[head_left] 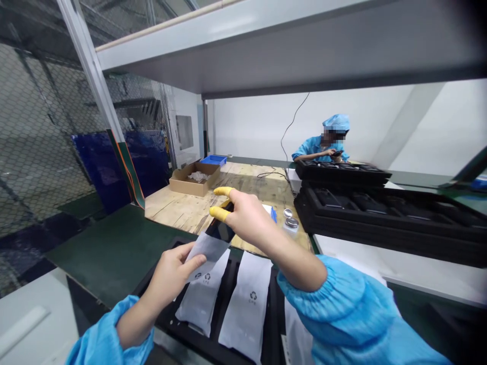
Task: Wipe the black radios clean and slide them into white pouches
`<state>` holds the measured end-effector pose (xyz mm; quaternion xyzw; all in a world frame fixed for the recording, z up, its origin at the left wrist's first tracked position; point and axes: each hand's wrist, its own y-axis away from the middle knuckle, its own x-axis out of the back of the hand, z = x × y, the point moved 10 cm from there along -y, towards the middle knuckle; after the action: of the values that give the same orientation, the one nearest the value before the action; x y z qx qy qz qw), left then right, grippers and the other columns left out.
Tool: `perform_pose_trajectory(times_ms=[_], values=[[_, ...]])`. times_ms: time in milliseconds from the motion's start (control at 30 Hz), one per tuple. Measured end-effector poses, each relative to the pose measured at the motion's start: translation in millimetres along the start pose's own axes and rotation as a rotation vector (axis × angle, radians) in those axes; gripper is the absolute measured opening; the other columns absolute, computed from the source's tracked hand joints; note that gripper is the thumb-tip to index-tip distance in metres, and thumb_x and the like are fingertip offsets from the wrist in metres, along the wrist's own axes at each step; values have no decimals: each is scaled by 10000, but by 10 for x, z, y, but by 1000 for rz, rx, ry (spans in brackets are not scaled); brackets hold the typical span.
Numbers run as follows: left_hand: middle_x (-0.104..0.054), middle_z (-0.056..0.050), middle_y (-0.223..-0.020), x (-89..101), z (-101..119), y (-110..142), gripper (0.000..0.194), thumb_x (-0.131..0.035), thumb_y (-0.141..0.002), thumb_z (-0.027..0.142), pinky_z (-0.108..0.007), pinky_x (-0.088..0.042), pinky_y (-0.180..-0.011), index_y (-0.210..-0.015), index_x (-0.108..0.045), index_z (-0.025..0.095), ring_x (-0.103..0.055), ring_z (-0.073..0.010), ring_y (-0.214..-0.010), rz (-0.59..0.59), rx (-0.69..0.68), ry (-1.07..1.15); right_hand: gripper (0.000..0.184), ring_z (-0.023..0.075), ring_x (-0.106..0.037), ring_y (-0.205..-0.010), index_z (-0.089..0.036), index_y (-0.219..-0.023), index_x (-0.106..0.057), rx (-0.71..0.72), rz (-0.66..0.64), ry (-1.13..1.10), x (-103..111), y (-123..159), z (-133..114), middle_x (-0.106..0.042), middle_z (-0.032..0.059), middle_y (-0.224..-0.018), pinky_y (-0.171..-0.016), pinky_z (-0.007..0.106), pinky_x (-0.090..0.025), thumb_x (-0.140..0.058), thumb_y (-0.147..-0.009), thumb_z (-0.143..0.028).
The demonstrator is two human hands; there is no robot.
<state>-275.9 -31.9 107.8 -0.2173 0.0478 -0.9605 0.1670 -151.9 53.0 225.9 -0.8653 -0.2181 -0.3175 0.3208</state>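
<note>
My left hand (171, 271) pinches a white plastic sleeve (210, 249) between thumb and fingers. A flat, dark, phone-like device (220, 230) sticks out of its upper end, the rest hidden inside the sleeve. Yellow finger cots cover two fingertips of my right hand (247, 215), which grips the device's top end from above. Below both hands lies a black tray (223, 299). White bagged items lie in it, among them a bag marked with a recycling sign and "CPE" (247, 304) and another under the held sleeve (205, 299).
Stacked black trays (380, 223) with dark devices stand on the right. Behind them a co-worker (323, 147) in blue handles a small dark object. A cardboard box (190, 185), a blue bin (213, 160) and a metal-lidded container (291, 224) stand on the bench. A shelf (266, 56) hangs overhead.
</note>
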Motion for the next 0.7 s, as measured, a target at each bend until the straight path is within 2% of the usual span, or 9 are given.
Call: perform_pose_trajectory(times_ms=[133, 233, 367, 500, 567, 633, 700], values=[[-712, -55, -960, -78, 79, -62, 452, -673, -725, 448, -292, -486, -745, -1064, -678, 149, -635, -261, -885, -23, -34, 169, 482, 258, -601, -1067, -167, -1262, -547, 41, -42, 41, -140, 31, -117, -657, 106, -1146, -894, 359, -462, -622, -802, -292], [-709, -68, -925, -70, 158, -107, 506, -665, -733, 506, -305, -494, -735, -1077, -671, 135, -636, -267, -869, 11, -87, 201, 487, 277, -612, -1042, -157, -1260, -546, 71, -43, 58, -169, 34, -186, -673, 114, -1105, -874, 374, -471, -612, -800, -302], [-688, -67, -848, 58, 244, -139, 514, -557, -804, 590, -295, -490, -722, -1013, -682, 138, -619, -240, -844, 189, -165, 178, 501, 294, -627, -1007, -152, -1262, -542, 78, -25, 86, -115, -11, -229, -688, 126, -1053, -836, 382, -484, -610, -794, -317], [-598, -22, -642, 101, 334, -163, 494, -488, -840, 601, -236, -415, -532, -778, -659, 142, -524, -156, -596, 335, -214, 119, 477, 300, -627, -1003, -138, -1237, -562, 103, -18, 96, -84, -57, -300, -690, 137, -1033, -831, 390, -484, -613, -794, -306], [-547, 2, -597, 128, 374, -171, 470, -487, -846, 587, -221, -371, -497, -721, -617, 154, -474, -134, -553, 418, -233, 114, 486, 298, -620, -1013, -132, -1225, -572, 109, -28, 69, -84, -59, -300, -689, 139, -1029, -849, 397, -478, -634, -792, -343], [-524, 10, -593, 162, 404, -179, 446, -481, -854, 567, -220, -370, -512, -695, -585, 164, -473, -134, -569, 498, -256, 113, 504, 273, -616, -1020, -146, -1225, -570, 110, -26, -42, -57, -44, -234, -678, 128, -1065, -874, 387, -471, -640, -795, -401], [-531, 6, -611, 192, 409, -194, 428, -460, -868, 544, -227, -390, -543, -691, -570, 169, -492, -143, -597, 553, -277, 117, 501, 232, -611, -1028, -168, -1236, -552, 82, 11, -246, 10, -16, -65, -657, 109, -1121, -898, 362, -467, -608, -818, -437]])
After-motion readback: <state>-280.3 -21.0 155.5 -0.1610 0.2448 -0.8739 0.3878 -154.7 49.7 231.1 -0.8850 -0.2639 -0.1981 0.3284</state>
